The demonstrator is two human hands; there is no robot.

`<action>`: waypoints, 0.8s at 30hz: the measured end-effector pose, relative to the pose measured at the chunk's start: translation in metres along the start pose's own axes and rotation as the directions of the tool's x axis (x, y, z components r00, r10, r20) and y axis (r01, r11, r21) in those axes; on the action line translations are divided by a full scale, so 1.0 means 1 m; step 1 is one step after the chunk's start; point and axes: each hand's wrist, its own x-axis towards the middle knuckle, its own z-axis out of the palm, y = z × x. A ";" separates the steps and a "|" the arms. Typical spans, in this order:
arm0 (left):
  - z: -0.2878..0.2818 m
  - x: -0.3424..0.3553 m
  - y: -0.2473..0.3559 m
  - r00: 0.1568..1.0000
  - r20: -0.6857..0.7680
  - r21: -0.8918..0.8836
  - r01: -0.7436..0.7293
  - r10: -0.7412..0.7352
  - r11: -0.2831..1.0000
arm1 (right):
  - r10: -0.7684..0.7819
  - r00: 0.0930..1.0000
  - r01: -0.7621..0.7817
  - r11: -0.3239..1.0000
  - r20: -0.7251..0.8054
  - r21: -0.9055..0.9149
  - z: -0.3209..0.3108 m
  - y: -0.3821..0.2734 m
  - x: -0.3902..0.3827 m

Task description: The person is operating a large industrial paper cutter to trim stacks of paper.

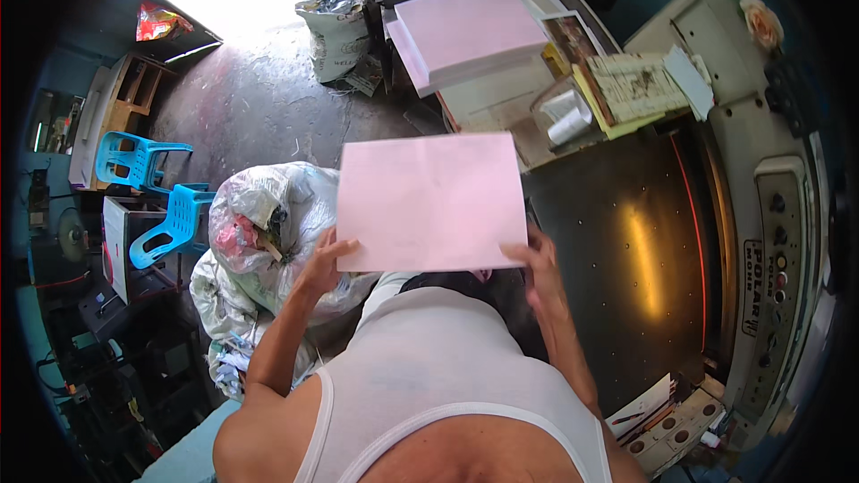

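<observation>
Both my hands hold pink paper (431,197) out in front of my body. My left hand (331,259) grips its near left corner, thumb on top and fingers underneath. At the near right corner, my right hand (537,261) has its thumb on the upper face, with most fingers hidden below. Whether this is one sheet or a thin stack I cannot tell. Beyond it, a thick pile of pink paper (470,27) lies on a cluttered side surface.
A paper cutting machine's dark metal bed (608,250) and button panel (777,286) stand to my right. Stuffed plastic sacks (268,215) sit at my left, near blue plastic chairs (179,224). Another full sack (335,31) stands by the bright doorway. Folders (640,80) lie beside the pile.
</observation>
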 end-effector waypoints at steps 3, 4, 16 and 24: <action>-0.026 0.037 0.033 0.960 -0.108 -0.026 -0.261 0.257 0.965 | -0.013 0.997 0.020 0.996 -0.077 0.086 0.049 -0.030 0.071; -0.032 0.055 0.049 0.952 -0.094 -0.034 -0.295 0.291 0.955 | -0.051 0.991 0.065 0.992 -0.120 0.112 0.061 -0.039 0.097; 0.023 0.266 0.190 0.851 -0.075 -0.092 -0.524 0.519 0.847 | -0.245 0.727 0.529 0.795 -0.642 0.296 0.098 -0.157 0.330; 0.032 0.306 0.153 0.971 -0.070 0.012 -0.229 0.230 0.973 | -0.365 0.585 0.589 0.805 -0.724 0.071 0.029 -0.090 0.398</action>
